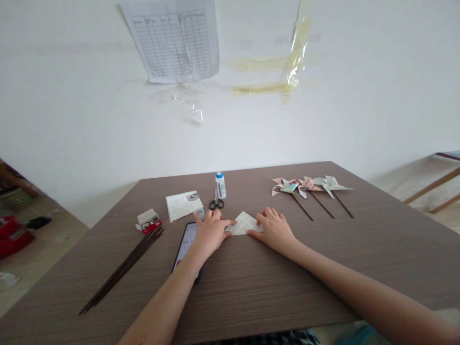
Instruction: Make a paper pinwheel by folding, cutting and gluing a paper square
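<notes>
A folded triangle of printed paper [243,224] lies flat on the brown wood-grain table [251,287]. My left hand [212,231] is at its left side, with the index fingertip on the paper. My right hand [273,231] rests at its right corner, with the fingertips on the paper. Neither hand grips it. My left hand is just above a black smartphone [187,244], and its wrist hides part of the phone. Small scissors [216,203] and a white glue bottle with a blue cap [220,185] stand just beyond my hands.
Several paper pinwheels on dark sticks [309,187] lie at the far right of the table. A bundle of dark sticks [122,270], a small red box [148,221] and a white paper pack [184,205] lie to the left. The table's left edge drops to a cluttered floor.
</notes>
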`<state>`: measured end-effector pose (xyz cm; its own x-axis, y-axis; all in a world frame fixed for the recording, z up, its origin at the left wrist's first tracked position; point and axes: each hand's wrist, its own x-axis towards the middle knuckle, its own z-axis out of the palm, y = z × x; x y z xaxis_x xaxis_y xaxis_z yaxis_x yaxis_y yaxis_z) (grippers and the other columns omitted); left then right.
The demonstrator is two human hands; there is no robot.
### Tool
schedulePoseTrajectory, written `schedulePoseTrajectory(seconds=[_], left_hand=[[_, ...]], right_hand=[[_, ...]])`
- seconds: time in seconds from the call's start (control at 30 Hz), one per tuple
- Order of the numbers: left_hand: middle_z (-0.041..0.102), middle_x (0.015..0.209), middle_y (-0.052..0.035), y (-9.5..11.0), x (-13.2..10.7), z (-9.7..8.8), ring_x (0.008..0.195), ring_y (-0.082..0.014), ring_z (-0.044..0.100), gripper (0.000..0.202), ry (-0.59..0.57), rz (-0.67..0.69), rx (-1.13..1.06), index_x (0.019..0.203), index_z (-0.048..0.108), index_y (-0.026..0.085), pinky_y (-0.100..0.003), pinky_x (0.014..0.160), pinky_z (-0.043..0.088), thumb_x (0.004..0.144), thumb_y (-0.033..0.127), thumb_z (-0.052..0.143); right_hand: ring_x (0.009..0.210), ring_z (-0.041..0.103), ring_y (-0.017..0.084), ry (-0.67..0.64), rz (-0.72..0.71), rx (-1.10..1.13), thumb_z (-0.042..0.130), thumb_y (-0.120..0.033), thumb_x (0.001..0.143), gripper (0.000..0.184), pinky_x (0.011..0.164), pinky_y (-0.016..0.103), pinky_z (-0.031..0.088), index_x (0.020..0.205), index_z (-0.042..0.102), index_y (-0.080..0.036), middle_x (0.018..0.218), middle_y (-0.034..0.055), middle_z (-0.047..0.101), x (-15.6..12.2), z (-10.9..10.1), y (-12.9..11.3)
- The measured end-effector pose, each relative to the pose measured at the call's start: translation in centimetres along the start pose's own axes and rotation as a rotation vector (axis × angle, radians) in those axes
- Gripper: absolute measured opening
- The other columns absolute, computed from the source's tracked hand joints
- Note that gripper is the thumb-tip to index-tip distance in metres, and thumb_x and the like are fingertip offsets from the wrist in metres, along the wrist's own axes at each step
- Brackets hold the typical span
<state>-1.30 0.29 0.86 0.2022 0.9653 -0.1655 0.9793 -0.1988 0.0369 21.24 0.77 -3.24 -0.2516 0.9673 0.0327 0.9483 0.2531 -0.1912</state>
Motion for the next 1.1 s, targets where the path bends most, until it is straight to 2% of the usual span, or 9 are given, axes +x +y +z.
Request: schedulePoseTrajectory(seconds=[0.2,0.33,0.53,0.7,0.83,0.97,1.03,1.1], left_hand=[[0.073,0.160,-0.0119,-0.6,-0.3,-0.5,0.159,-0.0450,0.059,0.053,0.006,-0.029,0.022,0.158,0.080,0.051,-0.092,0.139,0.024,0.112,0.026,0.074],[0.073,0.158,-0.0113,-1.5,-0.2,0.0,0.157,-0.0463,0.058,0.056,0.016,-0.012,0.059,0.157,0.081,0.052,-0.095,0.137,0.023,0.110,0.023,0.074],[0.073,0.153,-0.0088,-2.6,0.1,0.4,0.154,-0.0434,0.059,0.065,0.005,0.010,0.062,0.158,0.078,0.058,-0.096,0.138,0.021,0.108,0.017,0.071],[0.074,0.151,-0.0095,-2.9,-0.3,0.2,0.153,-0.0428,0.060,0.069,0.001,0.014,0.044,0.157,0.080,0.056,-0.095,0.139,0.019,0.104,0.012,0.073],[0.074,0.153,-0.0095,-3.0,-0.5,0.3,0.156,-0.0430,0.058,0.069,0.054,-0.030,0.045,0.157,0.081,0.053,-0.092,0.141,0.017,0.102,0.010,0.075],[0.073,0.160,-0.0100,-2.3,-0.3,0.6,0.158,-0.0425,0.055,0.057,0.151,-0.052,0.020,0.161,0.078,0.047,-0.089,0.143,0.020,0.113,0.020,0.066],[0.072,0.165,-0.0083,-1.5,-0.1,0.8,0.160,-0.0423,0.054,0.048,0.169,-0.040,-0.008,0.159,0.080,0.047,-0.088,0.142,0.024,0.118,0.028,0.062],[0.071,0.169,-0.0081,-0.6,0.1,1.2,0.163,-0.0423,0.052,0.045,0.185,-0.029,-0.011,0.159,0.080,0.046,-0.086,0.144,0.023,0.120,0.034,0.061]], right_hand=[[0.146,0.068,0.039,-0.010,0.000,-0.003,0.078,-0.055,0.115,0.036,0.120,0.051,0.055,0.129,0.084,-0.022,0.147,0.0186,0.075,0.0,-0.2,0.1],[0.145,0.068,0.039,-0.019,-0.001,-0.006,0.078,-0.055,0.115,0.037,0.120,0.050,0.056,0.130,0.084,-0.022,0.147,0.0189,0.074,-0.1,-0.4,0.0],[0.146,0.068,0.039,-0.026,0.003,-0.004,0.078,-0.055,0.115,0.037,0.120,0.049,0.055,0.129,0.084,-0.022,0.147,0.0191,0.074,-0.1,-0.5,0.0],[0.145,0.068,0.039,-0.012,-0.006,0.001,0.077,-0.055,0.115,0.035,0.118,0.050,0.056,0.127,0.084,-0.023,0.146,0.0187,0.075,-0.1,-0.3,0.1],[0.144,0.067,0.039,-0.010,-0.007,0.002,0.078,-0.055,0.114,0.033,0.117,0.050,0.056,0.125,0.084,-0.024,0.145,0.0182,0.075,0.0,-0.2,0.1],[0.144,0.068,0.040,-0.007,-0.003,0.008,0.078,-0.054,0.114,0.033,0.118,0.049,0.056,0.126,0.084,-0.024,0.145,0.0183,0.075,-0.1,-0.3,-0.1],[0.145,0.068,0.040,-0.007,0.000,0.012,0.079,-0.054,0.114,0.034,0.119,0.050,0.056,0.127,0.084,-0.023,0.145,0.0186,0.075,-0.1,-0.3,-0.1],[0.145,0.068,0.039,-0.010,0.004,0.016,0.080,-0.053,0.114,0.034,0.120,0.050,0.056,0.128,0.084,-0.022,0.146,0.0187,0.074,-0.1,-0.2,-0.1]])
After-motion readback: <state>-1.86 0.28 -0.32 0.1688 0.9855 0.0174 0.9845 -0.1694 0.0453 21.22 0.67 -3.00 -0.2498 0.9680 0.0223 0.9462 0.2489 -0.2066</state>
